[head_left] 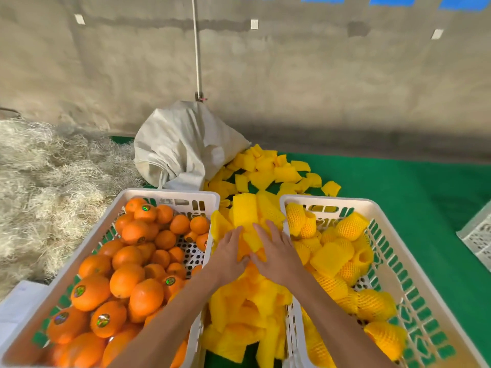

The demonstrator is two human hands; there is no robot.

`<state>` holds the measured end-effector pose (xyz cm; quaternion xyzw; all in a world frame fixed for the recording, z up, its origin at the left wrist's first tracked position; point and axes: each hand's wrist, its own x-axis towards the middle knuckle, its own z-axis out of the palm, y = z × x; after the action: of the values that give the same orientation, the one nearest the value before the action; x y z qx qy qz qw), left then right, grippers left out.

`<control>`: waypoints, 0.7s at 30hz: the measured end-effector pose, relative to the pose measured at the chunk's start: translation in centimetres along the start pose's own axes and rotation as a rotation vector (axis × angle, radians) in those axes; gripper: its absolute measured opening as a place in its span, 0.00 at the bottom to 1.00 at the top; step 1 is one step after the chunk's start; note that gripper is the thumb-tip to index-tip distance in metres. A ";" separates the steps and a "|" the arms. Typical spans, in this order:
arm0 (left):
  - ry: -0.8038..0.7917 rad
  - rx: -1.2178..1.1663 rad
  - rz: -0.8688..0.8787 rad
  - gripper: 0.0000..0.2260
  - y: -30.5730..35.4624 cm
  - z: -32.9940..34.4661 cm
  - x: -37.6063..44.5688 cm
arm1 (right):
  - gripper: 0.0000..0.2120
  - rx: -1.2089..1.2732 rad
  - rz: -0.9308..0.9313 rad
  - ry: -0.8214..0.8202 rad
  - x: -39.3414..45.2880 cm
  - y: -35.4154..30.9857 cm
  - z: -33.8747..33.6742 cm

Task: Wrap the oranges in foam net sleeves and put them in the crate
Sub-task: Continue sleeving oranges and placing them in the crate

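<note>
Nearest the camera, both forearms reach forward over the sleeve pile [247, 309], the loose yellow foam nets heaped between the two crates. Left of the pile stands the orange crate [170, 193], full of bare oranges [127, 280]. Right of the pile, the packing crate [377, 208] holds wrapped oranges [350, 227]. Beyond the pile a grey sack [183, 144] spills more sleeves. The left hand [228, 253] and right hand [276, 251] lie flat on the pile, fingers straight, grasping nothing.
</note>
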<state>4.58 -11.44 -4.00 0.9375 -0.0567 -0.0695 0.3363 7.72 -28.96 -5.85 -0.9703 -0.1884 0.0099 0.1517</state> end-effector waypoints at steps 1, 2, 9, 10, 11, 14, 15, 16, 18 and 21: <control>0.001 -0.009 -0.008 0.35 -0.2 0.2 0.0 | 0.38 -0.035 0.001 -0.019 -0.1 0.0 0.2; 0.011 -0.020 -0.011 0.34 -0.2 0.3 0.1 | 0.40 -0.057 0.013 -0.041 -0.1 -0.1 0.3; 0.305 -0.367 -0.110 0.21 2.8 0.1 -0.1 | 0.30 0.864 0.364 0.030 -0.1 -3.8 0.7; 0.310 -0.383 -0.112 0.21 2.9 0.1 -0.2 | 0.30 0.878 0.406 0.045 -0.1 -4.0 0.9; 0.307 -0.364 -0.108 0.22 2.9 0.2 -0.2 | 0.33 0.833 0.428 0.000 -0.3 -3.9 1.4; 0.303 -0.221 -0.072 0.24 2.4 0.4 -0.6 | 0.41 0.287 0.313 -0.187 -1.0 -4.1 2.7; 0.317 -0.195 -0.045 0.24 2.2 0.4 -0.7 | 0.41 0.171 0.279 -0.185 -1.1 -4.4 2.7; 0.340 -0.183 -0.016 0.23 2.1 0.3 -0.8 | 0.43 0.141 0.274 -0.154 -1.2 -4.7 2.2; 0.402 -0.176 0.039 0.21 1.9 -0.3 -0.9 | 0.44 0.143 0.280 -0.066 -1.2 -4.8 0.5; 0.478 -0.180 0.081 0.19 1.5 -1.5 -1.4 | 0.35 0.112 0.260 0.044 -1.5 -4.9 -2.6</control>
<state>3.38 -11.45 -1.78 0.8906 -0.0069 0.1628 0.4247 4.78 -25.93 -2.00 -0.9765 -0.0568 0.0185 0.2073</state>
